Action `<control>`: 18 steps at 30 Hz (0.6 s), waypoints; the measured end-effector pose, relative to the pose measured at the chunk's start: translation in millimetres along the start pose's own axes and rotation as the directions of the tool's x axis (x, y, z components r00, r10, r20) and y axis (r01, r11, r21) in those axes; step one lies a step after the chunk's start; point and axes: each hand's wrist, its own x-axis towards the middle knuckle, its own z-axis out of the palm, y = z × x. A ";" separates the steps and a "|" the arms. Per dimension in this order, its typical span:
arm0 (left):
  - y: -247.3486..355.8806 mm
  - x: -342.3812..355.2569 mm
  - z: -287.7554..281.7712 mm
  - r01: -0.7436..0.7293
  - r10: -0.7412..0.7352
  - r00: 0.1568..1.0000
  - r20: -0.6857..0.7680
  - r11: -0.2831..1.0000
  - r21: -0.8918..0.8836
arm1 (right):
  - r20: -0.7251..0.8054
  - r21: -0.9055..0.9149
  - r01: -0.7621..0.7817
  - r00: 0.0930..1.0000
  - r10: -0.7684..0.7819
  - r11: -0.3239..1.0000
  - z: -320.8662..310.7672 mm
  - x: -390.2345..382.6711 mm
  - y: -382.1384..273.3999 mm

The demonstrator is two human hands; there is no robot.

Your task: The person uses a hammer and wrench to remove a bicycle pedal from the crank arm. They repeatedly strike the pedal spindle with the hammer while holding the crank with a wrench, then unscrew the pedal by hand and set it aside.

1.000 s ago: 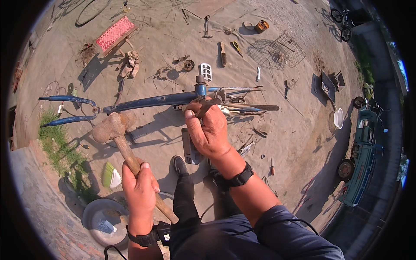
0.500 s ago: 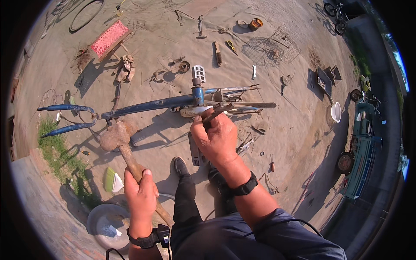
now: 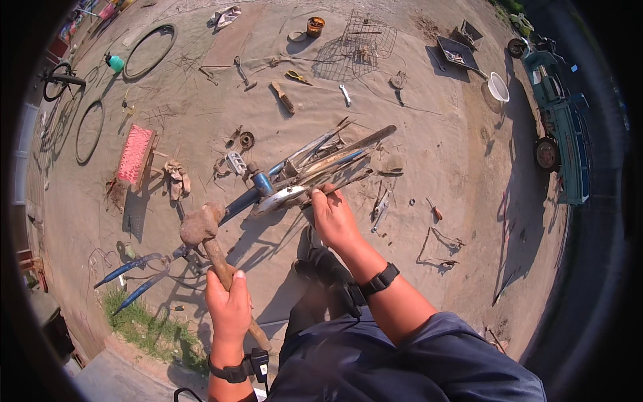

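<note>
My left hand [image 3: 229, 305] is closed round the wooden handle of a rusty hammer [image 3: 201, 226], whose head overlaps the bicycle frame. The worn blue frame [image 3: 244, 201] lies diagonally, its fork [image 3: 137, 288] at the lower left and its rear stays [image 3: 355, 151] at the upper right. A silver pedal [image 3: 236, 163] and a pale curved cover [image 3: 281, 197] sit at its middle. My right hand [image 3: 338, 224] is curled round a dark metal piece [image 3: 348, 179] just beside that cover; my fingertips and part of the piece are hidden.
Around lie a brush [image 3: 281, 97], pliers [image 3: 297, 77], a wrench [image 3: 345, 94], a screwdriver [image 3: 435, 209] and a red-topped stool [image 3: 134, 151]. A wire basket [image 3: 365, 40], white basin [image 3: 497, 87] and rusty can [image 3: 315, 27] are farther off. A teal three-wheeled vehicle [image 3: 569, 154] stands at right.
The view has turned, so the frame now runs diagonally and more tyres show at upper left. My right hand has shifted right along the frame; my left hand still holds the hammer.
</note>
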 end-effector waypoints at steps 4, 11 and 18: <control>20.0 31.1 2.6 -0.252 0.212 0.967 0.142 0.876 0.410 | 0.086 0.052 -0.007 0.996 0.003 0.999 -2.0 13.5 22.0; 83.2 80.9 27.1 -0.747 0.378 0.664 0.645 0.375 0.549 | 0.214 -0.151 -0.214 0.946 0.243 0.965 -16.3 23.8 1.5; 115.5 152.5 41.7 -0.738 0.103 0.569 0.816 0.502 0.451 | -0.083 -0.182 -0.493 0.870 0.486 0.851 -16.3 25.7 -18.6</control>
